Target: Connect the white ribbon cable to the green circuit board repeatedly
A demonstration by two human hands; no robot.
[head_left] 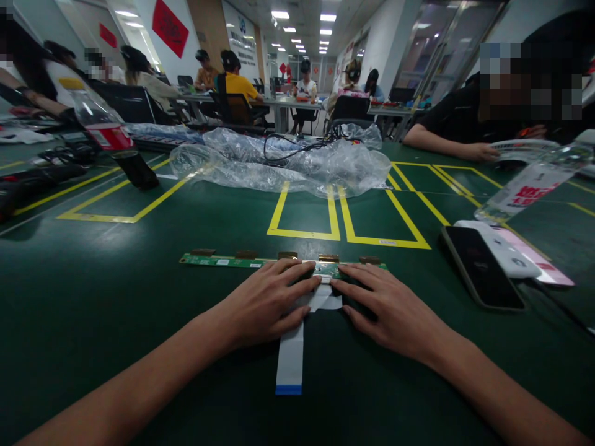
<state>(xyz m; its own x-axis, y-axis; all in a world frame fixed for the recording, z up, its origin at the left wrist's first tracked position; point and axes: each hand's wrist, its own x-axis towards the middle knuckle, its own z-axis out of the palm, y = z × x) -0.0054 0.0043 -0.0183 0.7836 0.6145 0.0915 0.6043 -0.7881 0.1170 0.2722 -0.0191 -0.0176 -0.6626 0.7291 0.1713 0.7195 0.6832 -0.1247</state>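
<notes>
A long narrow green circuit board [223,261] with several brown connectors lies flat on the dark green table [93,297]. A white flat ribbon cable [290,356] with a blue end runs from the board toward me. My left hand [264,303] rests on the cable with its fingertips pressed at the cable's end by the board. My right hand [388,306] lies beside it, fingertips pressing the same spot from the right. Both hands have fingers stretched and pressing down on the cable end.
A black phone [481,269] and a white device [502,248] lie at right beside a tilted plastic bottle [530,186]. Crumpled clear plastic wrap [288,164] with black wires sits behind yellow floor-tape boxes [304,214]. Another bottle [100,121] stands at left. Other people sit around.
</notes>
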